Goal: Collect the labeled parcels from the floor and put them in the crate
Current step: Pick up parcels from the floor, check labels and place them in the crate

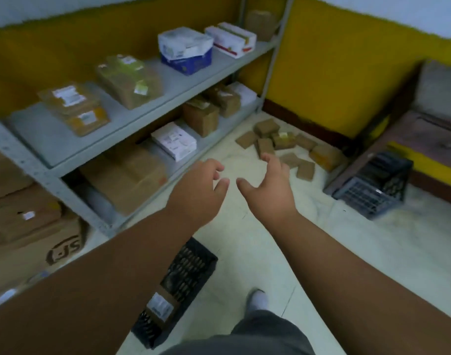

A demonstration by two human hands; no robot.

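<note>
Small brown cardboard parcels [283, 147] heaped beyond black slatted plastic crate [183, 280]; both hands' fingers [216, 170] spread, empty; overfull grab risks dropping some

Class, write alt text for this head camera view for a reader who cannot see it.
Two empty hands, left hand and right hand, reach out open toward a heap of brown parcels on the floor by a yellow wall. A black crate holding one labeled parcel sits near the person's feet, beside metal shelving stacked with boxes.
</note>
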